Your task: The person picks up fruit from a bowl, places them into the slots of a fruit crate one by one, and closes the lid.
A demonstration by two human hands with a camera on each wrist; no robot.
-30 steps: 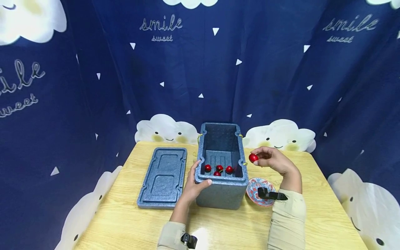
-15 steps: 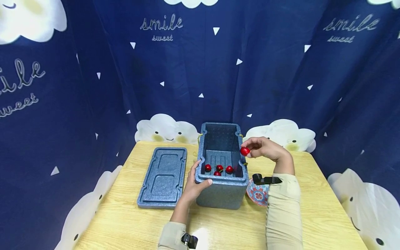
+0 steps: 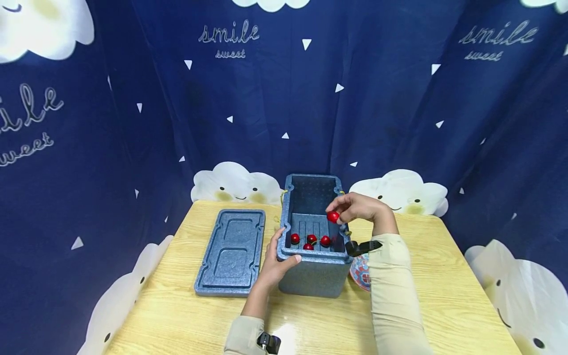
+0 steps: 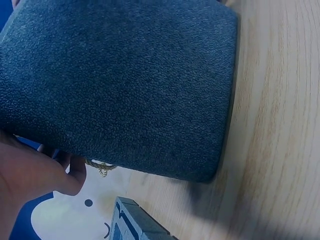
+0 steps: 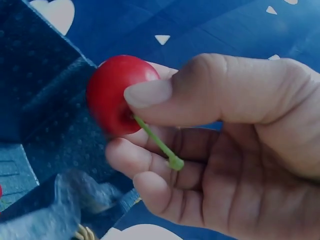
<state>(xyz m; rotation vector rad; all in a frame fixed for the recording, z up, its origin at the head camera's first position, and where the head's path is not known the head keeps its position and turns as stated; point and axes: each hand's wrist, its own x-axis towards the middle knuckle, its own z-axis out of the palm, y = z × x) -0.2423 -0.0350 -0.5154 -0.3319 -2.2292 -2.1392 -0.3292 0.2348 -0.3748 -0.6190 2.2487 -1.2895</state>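
Note:
A red cherry (image 5: 117, 92) with a green stem is pinched between the thumb and fingers of my right hand (image 5: 215, 115). In the head view that hand (image 3: 359, 207) is over the right rim of the blue-grey foam box (image 3: 310, 276), the cherry (image 3: 333, 217) above its opening. Several more cherries (image 3: 312, 239) lie on the box floor at the near end. My left hand (image 3: 272, 268) grips the box's near left corner, thumb on the front rim and fingers along the left side. The box's textured wall (image 4: 125, 85) fills much of the left wrist view.
Left of the box, a matching foam lid (image 3: 230, 254) lies flat on the wooden table (image 3: 168, 305). A patterned red and blue bowl (image 3: 361, 273) stands right of the box, partly hidden by my right sleeve. Yellow cords (image 3: 283, 196) hang at the box's sides. A blue curtain closes off the back.
My right hand has carried the cherry left, from beside the box to above its opening. The left hand and the box have stayed still.

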